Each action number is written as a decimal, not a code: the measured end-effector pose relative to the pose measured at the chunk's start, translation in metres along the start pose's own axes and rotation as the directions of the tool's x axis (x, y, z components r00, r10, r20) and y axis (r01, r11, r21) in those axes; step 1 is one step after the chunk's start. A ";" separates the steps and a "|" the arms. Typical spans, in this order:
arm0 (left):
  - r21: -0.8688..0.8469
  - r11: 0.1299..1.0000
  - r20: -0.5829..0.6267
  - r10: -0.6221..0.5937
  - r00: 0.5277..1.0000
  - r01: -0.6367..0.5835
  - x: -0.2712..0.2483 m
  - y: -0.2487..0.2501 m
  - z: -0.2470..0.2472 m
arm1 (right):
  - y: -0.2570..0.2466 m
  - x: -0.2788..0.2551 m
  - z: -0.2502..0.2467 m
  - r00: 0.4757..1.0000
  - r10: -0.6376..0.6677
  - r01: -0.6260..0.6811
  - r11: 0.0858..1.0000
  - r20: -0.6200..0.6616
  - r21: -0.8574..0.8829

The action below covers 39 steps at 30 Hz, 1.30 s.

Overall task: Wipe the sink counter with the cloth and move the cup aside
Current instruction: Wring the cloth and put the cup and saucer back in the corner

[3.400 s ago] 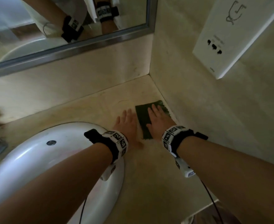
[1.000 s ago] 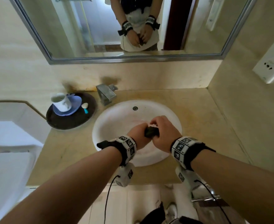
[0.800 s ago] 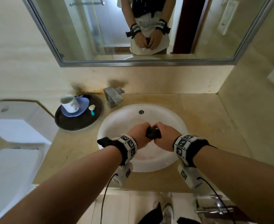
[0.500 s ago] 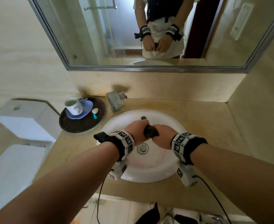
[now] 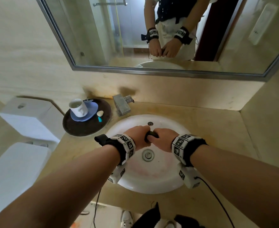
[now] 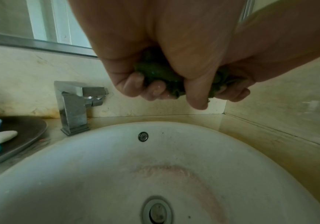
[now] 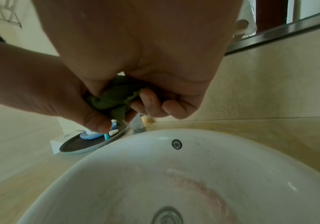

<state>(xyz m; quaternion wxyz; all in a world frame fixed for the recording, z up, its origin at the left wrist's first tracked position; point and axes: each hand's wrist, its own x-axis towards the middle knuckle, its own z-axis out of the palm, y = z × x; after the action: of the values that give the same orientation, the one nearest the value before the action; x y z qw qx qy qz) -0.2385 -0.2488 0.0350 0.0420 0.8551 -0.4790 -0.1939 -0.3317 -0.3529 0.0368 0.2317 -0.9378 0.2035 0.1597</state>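
Observation:
Both hands hold the dark green cloth (image 5: 152, 134) bunched tight above the white sink basin (image 5: 161, 181). My left hand (image 5: 139, 139) grips its left end and my right hand (image 5: 162, 139) grips its right end. In the left wrist view the wet cloth (image 6: 155, 72) bulges between curled fingers; in the right wrist view the cloth (image 7: 115, 98) is crumpled between both fists. The white cup (image 5: 78, 107) stands on a blue saucer (image 5: 90, 113) on a dark round tray (image 5: 86, 127), left of the faucet, well away from both hands.
A square chrome faucet (image 5: 121, 105) stands behind the basin. A small white and teal item (image 5: 100, 115) lies on the tray. The beige counter (image 5: 217, 129) runs right to a side wall. A toilet (image 5: 20, 145) stands left. A mirror (image 5: 168, 33) hangs above.
The cloth went from flat under my right hand in the counter's right corner to bunched in both hands over the basin. Over the last second the hands stay together over it.

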 end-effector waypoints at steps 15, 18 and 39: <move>-0.088 0.995 0.207 0.074 0.976 -0.057 0.013 -0.045 0.011 | 0.003 0.034 0.009 0.972 0.130 -0.106 0.986 0.193 -0.127; -0.077 0.993 0.269 0.110 0.957 -0.092 0.021 -0.029 0.019 | 0.017 0.024 0.016 0.961 0.159 -0.148 0.987 0.224 -0.066; -0.248 0.864 0.246 -0.382 0.891 0.439 -0.090 -0.218 0.052 | -0.142 0.085 0.097 0.893 -0.145 0.194 0.978 0.426 -0.073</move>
<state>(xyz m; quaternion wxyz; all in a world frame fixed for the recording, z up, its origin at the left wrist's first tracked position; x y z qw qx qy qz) -0.1245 -0.0501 -0.0426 0.0817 0.8992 -0.2524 -0.3481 -0.2129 -0.2155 -0.0263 0.2294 -0.9076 0.0571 0.3470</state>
